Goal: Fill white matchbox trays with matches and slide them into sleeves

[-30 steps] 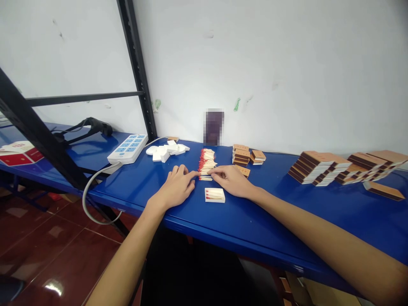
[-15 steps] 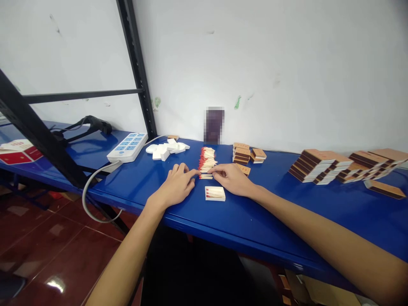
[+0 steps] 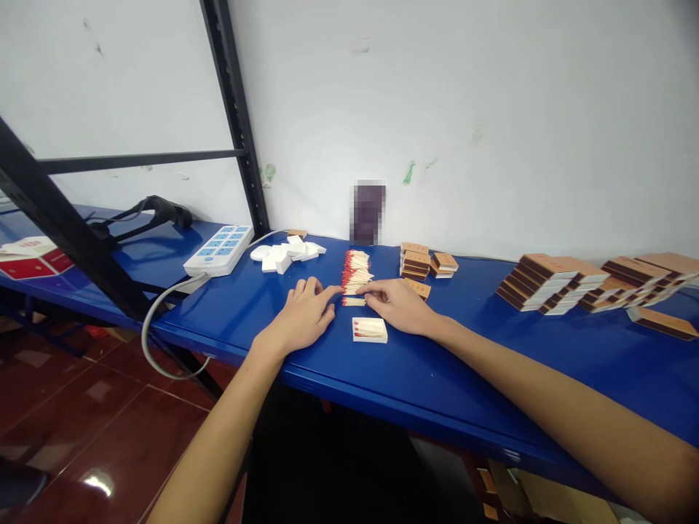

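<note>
A pile of red-tipped matches [image 3: 356, 271] lies on the blue table, heads to the left. Just below it, a few matches [image 3: 354, 300] lie side by side, apart from the pile. My left hand [image 3: 309, 313] rests with its fingers apart, its index fingertip at the match heads on the pile's near edge. At the stick ends on the other side is my right hand [image 3: 396, 304], fingers bent, index fingertip touching the near matches. Nearer the table's front edge sits a white matchbox tray [image 3: 370, 330] with several matches inside.
Small matchbox stacks [image 3: 415, 262] stand behind my right hand, with larger stacks [image 3: 551, 280] at the right. White trays [image 3: 287, 255] lie in a heap behind my left hand. A power strip [image 3: 219, 251] and black shelf post [image 3: 234, 109] are farther left.
My fingertips have shifted slightly away from me, toward the pile. More of the small group of matches now shows below them, with a wider gap from the pile.
</note>
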The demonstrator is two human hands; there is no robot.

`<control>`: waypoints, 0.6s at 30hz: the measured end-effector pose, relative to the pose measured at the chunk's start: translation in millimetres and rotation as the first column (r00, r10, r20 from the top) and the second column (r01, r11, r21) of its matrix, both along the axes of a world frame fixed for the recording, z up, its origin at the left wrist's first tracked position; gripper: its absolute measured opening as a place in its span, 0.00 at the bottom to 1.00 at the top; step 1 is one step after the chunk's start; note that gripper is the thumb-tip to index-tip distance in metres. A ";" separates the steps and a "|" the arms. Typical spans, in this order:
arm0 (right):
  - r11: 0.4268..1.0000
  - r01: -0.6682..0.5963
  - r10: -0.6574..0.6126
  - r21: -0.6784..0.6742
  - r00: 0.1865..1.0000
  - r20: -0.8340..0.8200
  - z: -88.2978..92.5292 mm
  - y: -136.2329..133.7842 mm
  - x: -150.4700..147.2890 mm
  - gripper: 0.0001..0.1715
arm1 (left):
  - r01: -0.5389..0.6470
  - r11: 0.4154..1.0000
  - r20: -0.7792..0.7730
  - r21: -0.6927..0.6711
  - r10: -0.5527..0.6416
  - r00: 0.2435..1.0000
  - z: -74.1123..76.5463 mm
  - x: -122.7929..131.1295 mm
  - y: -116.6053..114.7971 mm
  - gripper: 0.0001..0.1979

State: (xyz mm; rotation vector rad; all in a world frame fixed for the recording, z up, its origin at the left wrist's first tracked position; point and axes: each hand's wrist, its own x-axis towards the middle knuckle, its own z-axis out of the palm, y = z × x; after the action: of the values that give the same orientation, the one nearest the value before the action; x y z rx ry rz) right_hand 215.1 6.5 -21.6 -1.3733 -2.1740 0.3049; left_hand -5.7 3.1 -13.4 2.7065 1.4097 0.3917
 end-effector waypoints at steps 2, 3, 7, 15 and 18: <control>1.000 0.004 -0.004 0.002 1.000 0.009 0.0 0.0 -0.1 0.19 | -0.003 1.000 -0.008 -0.001 0.003 1.000 0.3 0.3 -0.3 0.21; 1.000 0.003 -0.003 0.004 1.000 0.013 -0.1 0.1 -0.1 0.19 | -0.003 1.000 -0.011 0.000 0.003 1.000 0.4 0.4 -0.4 0.22; 1.000 -0.004 0.004 0.009 1.000 0.017 -0.9 0.7 0.2 0.19 | -0.001 1.000 -0.015 0.001 0.001 1.000 0.7 0.7 -0.2 0.22; 1.000 0.001 -0.001 -0.007 1.000 0.023 -1.6 1.3 0.8 0.19 | -0.005 1.000 -0.036 0.001 0.005 0.999 1.2 0.9 -1.5 0.23; 1.000 0.007 -0.006 -0.014 1.000 0.026 -1.4 1.5 0.4 0.19 | -0.013 1.000 -0.038 0.000 0.013 0.999 0.9 0.9 -0.9 0.24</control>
State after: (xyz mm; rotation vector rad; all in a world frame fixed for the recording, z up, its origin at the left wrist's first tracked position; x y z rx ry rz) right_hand 215.5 8.0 -23.0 -1.3991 -2.1924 0.3018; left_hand -4.8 2.1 -12.5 2.7201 1.4369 0.3433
